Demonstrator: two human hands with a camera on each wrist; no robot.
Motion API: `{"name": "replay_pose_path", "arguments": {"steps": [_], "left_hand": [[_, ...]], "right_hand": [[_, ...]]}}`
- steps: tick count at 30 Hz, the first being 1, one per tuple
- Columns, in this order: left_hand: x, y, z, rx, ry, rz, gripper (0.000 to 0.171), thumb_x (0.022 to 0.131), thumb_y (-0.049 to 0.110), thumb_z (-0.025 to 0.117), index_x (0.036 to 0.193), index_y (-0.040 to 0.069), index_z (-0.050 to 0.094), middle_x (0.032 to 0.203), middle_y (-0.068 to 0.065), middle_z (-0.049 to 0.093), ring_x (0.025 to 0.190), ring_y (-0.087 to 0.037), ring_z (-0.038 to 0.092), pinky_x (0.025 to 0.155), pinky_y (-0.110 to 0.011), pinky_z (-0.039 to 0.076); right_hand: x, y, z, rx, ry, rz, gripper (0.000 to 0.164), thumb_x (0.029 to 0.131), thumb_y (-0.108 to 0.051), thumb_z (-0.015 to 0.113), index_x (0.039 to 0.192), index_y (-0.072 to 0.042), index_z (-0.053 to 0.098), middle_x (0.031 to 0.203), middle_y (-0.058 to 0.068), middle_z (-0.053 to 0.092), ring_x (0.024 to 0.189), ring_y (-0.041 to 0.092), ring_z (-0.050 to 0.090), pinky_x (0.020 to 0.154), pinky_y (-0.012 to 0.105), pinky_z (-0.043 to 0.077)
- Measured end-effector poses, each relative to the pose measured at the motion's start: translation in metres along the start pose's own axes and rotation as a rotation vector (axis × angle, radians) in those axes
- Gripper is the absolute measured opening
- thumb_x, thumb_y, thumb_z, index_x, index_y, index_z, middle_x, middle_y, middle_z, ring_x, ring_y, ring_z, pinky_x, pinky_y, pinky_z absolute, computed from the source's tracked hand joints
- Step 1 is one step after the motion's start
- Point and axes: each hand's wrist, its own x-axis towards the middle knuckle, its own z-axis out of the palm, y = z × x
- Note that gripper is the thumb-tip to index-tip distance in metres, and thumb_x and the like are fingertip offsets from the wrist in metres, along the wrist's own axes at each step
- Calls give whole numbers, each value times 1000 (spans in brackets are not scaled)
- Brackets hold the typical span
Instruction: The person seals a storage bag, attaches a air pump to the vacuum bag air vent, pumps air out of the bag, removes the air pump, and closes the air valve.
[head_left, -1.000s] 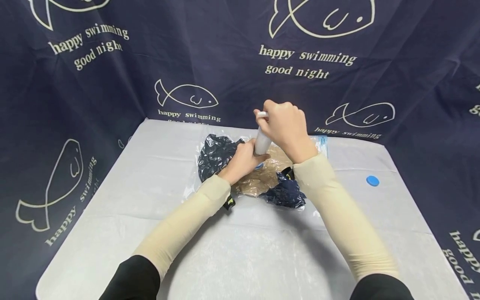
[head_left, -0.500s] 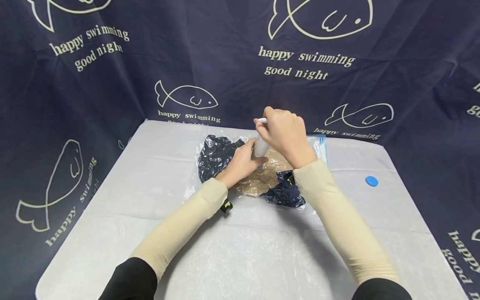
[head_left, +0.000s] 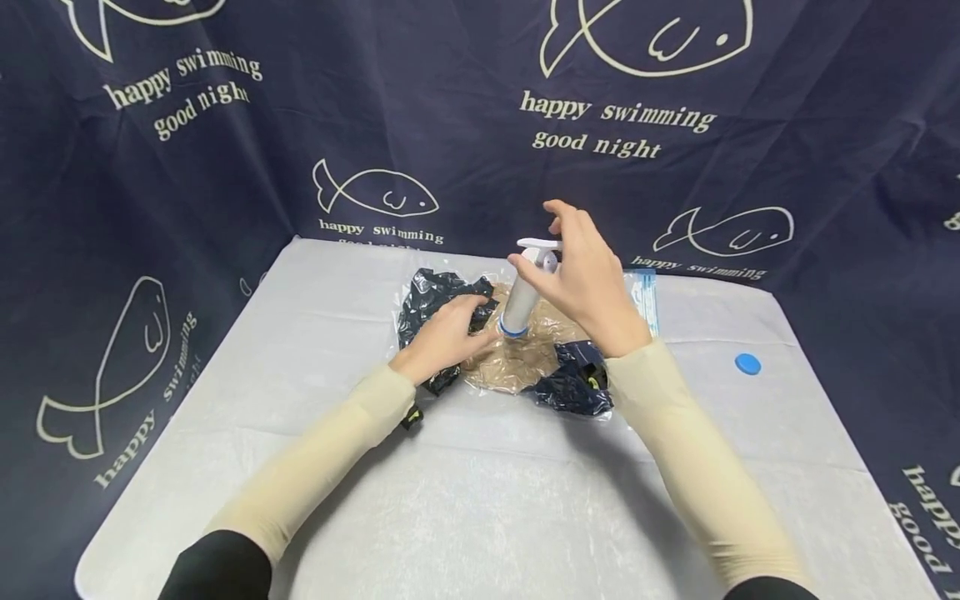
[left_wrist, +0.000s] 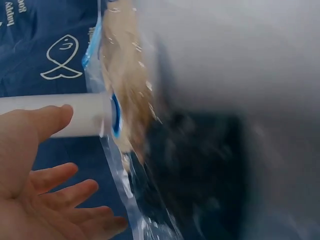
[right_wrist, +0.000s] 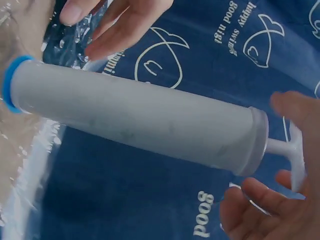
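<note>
A white hand pump [head_left: 519, 302] with a blue ring at its foot stands, slightly tilted, on a clear vacuum storage bag [head_left: 510, 367] holding tan and dark cloth. My right hand [head_left: 591, 283] is at the pump's T-shaped handle [right_wrist: 297, 152], thumb and fingers spread apart around it rather than gripping. In the right wrist view, the handle's far side is hidden by the palm. My left hand [head_left: 444, 335] hovers over the dark part of the bag, its fingers loose. Its thumb lies close to the pump barrel [left_wrist: 86, 104] in the left wrist view; contact is unclear.
A blue round cap [head_left: 747, 363] lies on the white table [head_left: 480, 508] to the right. The bag's blue zip edge [head_left: 646, 293] points right. Dark navy fabric [head_left: 225, 167] printed with fish hangs behind and on both sides.
My left hand has let go of the pump barrel and moved left. My right hand has loosened from its fist on the handle, its fingers opening. The pump still stands on the bag.
</note>
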Motion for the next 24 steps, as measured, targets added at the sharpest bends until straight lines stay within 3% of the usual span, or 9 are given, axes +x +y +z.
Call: {"name": "replay_pose_path", "arguments": {"steps": [4,9,15,24], "left_hand": [[-16,-10,-9,88,-44,9,70,94,40,73,147,1,51,153,-20,51,144,-40,47,119,-53,38],[-33,-19,-14,204,-85,51,72,93,49,73,144,0,56,153,-21,52,142,-49,45,114,-60,41],[-51,-26,-13,318,-142,42,72,95,56,67,141,0,61,150,-22,55,139,-44,51,109,-58,48],[-57,-31,-9,371,-135,127,62,98,51,65,137,3,65,146,-23,56,132,-52,54,100,-61,52]], "right_hand": [[-13,11,4,148,-5,81,99,80,-49,85,157,-13,34,134,17,57,118,30,57,97,48,50],[-29,24,19,310,-47,200,107,77,-42,90,160,-14,27,143,18,52,127,32,56,105,48,49],[-40,29,44,438,-90,279,94,81,-32,88,153,-7,34,139,18,54,125,33,57,104,49,50],[-47,28,60,554,72,253,59,84,-13,86,134,-1,55,126,18,62,110,32,66,97,50,57]]}}
